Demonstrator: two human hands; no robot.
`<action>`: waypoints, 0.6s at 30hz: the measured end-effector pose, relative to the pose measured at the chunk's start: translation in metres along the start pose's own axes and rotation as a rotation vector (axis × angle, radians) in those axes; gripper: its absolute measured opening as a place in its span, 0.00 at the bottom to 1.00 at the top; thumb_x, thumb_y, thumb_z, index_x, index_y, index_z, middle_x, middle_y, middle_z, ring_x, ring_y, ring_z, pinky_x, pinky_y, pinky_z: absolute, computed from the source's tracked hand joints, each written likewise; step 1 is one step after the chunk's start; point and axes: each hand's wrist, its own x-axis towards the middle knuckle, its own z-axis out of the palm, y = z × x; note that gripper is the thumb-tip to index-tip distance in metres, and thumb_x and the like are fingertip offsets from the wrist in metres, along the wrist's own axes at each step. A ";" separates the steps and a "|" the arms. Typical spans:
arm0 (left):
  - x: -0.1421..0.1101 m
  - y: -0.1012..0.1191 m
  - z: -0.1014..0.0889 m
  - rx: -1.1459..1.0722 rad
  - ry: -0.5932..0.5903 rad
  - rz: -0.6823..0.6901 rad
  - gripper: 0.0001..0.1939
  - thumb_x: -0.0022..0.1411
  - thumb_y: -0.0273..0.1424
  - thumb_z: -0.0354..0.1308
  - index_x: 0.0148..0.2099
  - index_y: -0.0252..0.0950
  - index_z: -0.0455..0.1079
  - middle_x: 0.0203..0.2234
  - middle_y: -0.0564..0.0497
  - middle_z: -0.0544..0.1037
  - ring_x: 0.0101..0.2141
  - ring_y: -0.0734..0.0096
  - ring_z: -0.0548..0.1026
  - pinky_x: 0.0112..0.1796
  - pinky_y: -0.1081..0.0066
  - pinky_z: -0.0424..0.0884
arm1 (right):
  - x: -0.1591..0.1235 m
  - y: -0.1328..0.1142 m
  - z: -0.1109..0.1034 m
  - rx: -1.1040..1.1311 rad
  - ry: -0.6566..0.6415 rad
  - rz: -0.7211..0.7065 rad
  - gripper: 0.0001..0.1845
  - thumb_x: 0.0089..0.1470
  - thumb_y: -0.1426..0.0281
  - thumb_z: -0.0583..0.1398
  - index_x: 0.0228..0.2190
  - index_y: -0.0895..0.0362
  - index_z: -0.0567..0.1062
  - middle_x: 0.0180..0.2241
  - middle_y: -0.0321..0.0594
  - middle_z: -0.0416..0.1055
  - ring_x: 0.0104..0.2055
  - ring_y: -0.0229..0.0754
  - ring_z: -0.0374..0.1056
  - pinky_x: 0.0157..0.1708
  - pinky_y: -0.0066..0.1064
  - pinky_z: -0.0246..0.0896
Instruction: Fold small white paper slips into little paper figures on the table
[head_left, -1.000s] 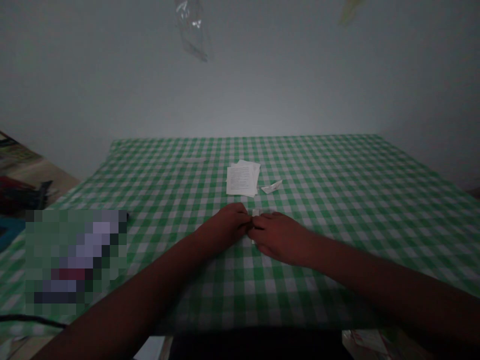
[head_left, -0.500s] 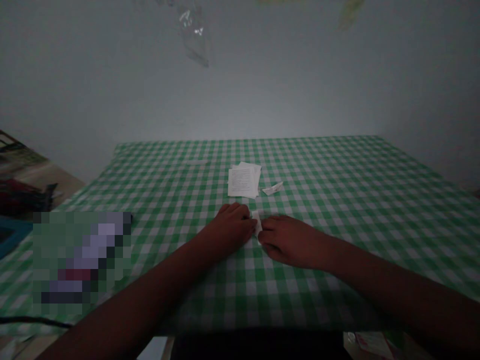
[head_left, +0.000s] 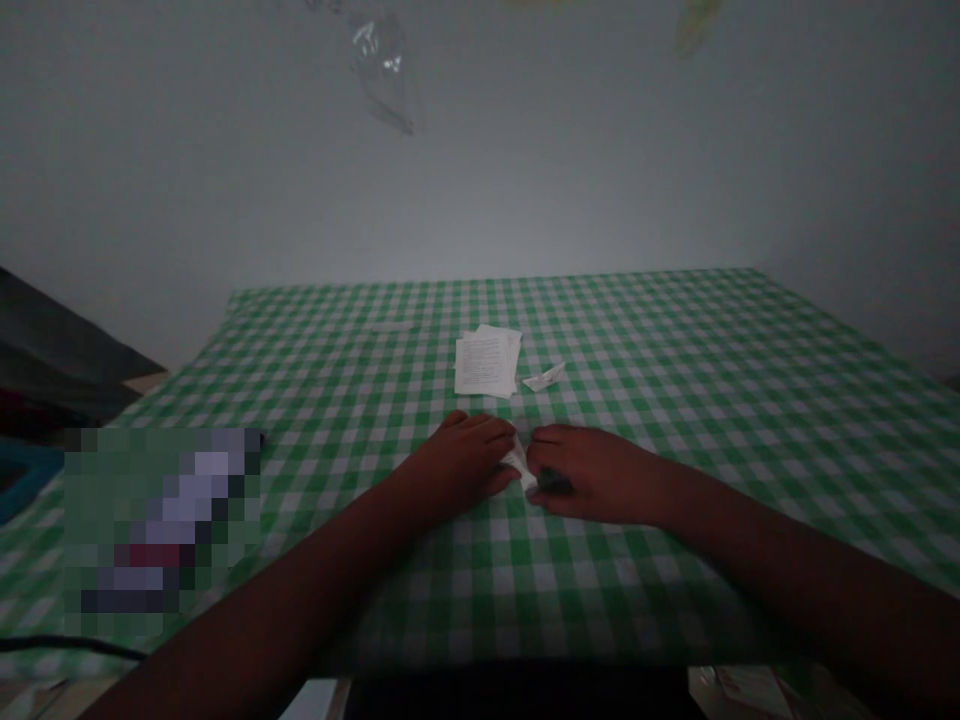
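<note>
Pinching the paper point(head_left: 522, 466) from both sides, left hand point(head_left: 474, 452) and right hand point(head_left: 589, 470) hold it low, probably so the tabletop point(head_left: 637, 350) supports it.

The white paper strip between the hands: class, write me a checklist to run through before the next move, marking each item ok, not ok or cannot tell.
1. Left hand is at the white paper strip: ok, its fingers cover part of it.
2. Right hand is at the strip too: ok, its fingertips are at the strip's near end.
3. Creases on the strip are sharp: cannot tell, fingers hide much of it and the picture is dim.
4. Printed sheets are out of the hands' way: ok, they lie beyond both hands.
5. Sheets are squared up: not ok, their edges fan out.
6. Small folded piece is apart from the hands: ok.
</note>
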 end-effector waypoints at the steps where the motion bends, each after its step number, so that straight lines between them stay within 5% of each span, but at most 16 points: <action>1: 0.000 0.000 -0.001 0.000 -0.002 -0.004 0.13 0.66 0.34 0.56 0.51 0.35 0.69 0.52 0.46 0.74 0.51 0.60 0.71 0.49 0.59 0.60 | 0.000 0.000 0.001 -0.016 0.008 0.003 0.09 0.55 0.65 0.62 0.36 0.58 0.73 0.37 0.42 0.70 0.39 0.43 0.66 0.38 0.33 0.61; 7: 0.002 -0.001 -0.002 -0.020 0.026 -0.002 0.10 0.68 0.36 0.54 0.45 0.36 0.71 0.48 0.47 0.75 0.49 0.60 0.71 0.47 0.60 0.60 | 0.001 -0.001 0.004 -0.095 0.054 -0.017 0.12 0.56 0.65 0.62 0.39 0.60 0.72 0.39 0.43 0.70 0.40 0.44 0.66 0.39 0.34 0.63; 18: 0.001 -0.001 0.000 -0.056 0.058 -0.038 0.11 0.65 0.35 0.58 0.47 0.38 0.71 0.46 0.48 0.75 0.47 0.61 0.71 0.46 0.60 0.61 | 0.002 0.001 0.003 -0.038 0.054 0.004 0.08 0.60 0.71 0.55 0.31 0.58 0.73 0.33 0.40 0.70 0.37 0.40 0.66 0.38 0.31 0.61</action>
